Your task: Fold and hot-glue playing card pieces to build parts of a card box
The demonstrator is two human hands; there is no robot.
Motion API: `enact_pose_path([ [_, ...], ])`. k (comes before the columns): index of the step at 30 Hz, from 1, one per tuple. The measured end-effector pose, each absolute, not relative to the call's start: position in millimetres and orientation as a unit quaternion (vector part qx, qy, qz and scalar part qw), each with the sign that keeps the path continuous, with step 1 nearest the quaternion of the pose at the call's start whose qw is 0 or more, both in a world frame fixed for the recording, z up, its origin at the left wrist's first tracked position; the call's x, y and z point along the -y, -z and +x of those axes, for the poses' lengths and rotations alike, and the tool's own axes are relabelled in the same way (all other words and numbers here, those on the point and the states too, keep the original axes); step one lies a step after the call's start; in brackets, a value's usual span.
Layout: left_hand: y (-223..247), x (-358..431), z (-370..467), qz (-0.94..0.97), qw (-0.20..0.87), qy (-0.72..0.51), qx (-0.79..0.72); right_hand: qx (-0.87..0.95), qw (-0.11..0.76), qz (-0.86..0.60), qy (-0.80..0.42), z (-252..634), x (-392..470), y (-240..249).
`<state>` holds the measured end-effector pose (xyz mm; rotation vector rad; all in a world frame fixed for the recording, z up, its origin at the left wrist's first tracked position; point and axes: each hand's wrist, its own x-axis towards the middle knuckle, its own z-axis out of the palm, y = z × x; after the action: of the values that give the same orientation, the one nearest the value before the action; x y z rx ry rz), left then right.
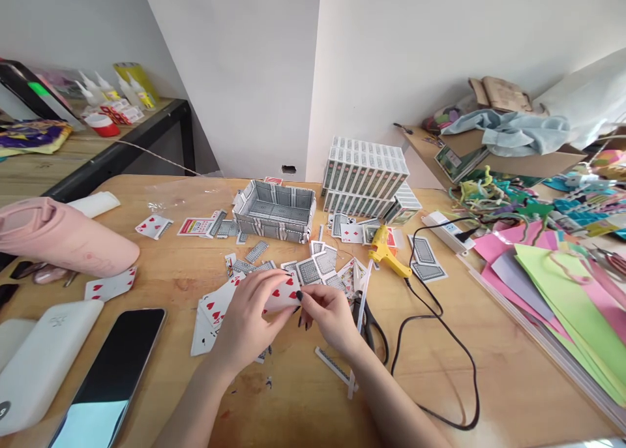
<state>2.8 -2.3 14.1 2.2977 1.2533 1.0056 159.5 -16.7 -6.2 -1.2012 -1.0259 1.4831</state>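
Note:
Between my two hands is a playing card with red hearts, its face toward me. My left hand grips it along the left and top edges, fingers curled over. With thumb and fingertips, my right hand pinches the card's right edge. Below and left of it lie loose heart cards, partly hidden by my left hand. Beyond the hands stands an open box covered in grey-patterned cards. A yellow glue gun with a long glue stick rests to the right, over black-handled scissors.
Card packs are stacked at the back. Scattered cards and cut strips cover the middle. A black cord loops at right, near coloured sheets. At left are a phone, a white power bank and a pink tumbler.

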Motion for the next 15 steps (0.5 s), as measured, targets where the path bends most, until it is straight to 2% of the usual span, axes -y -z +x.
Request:
enact_pose_path([
  [2,-13,2,2,0.783,0.197,-0.37,-0.459,0.408,0.482,-0.501,-0.592,163,14,7],
  [4,-13,0,0,0.716,0.275,-0.391,-0.509,0.377,0.503,-0.511,-0.587,168,12,9],
  [7,-13,-5,-7,0.55,0.481,-0.419,-0.539,0.301,0.538,-0.506,-0.603,174,8,11],
  [10,-13,-8,-11,0.434,0.646,-0.412,-0.475,0.256,0.553,-0.486,-0.627,175,7,12],
  [15,-19,-6,-7,0.401,0.722,-0.383,-0.414,0.311,0.526,-0.474,-0.634,165,11,11],
])
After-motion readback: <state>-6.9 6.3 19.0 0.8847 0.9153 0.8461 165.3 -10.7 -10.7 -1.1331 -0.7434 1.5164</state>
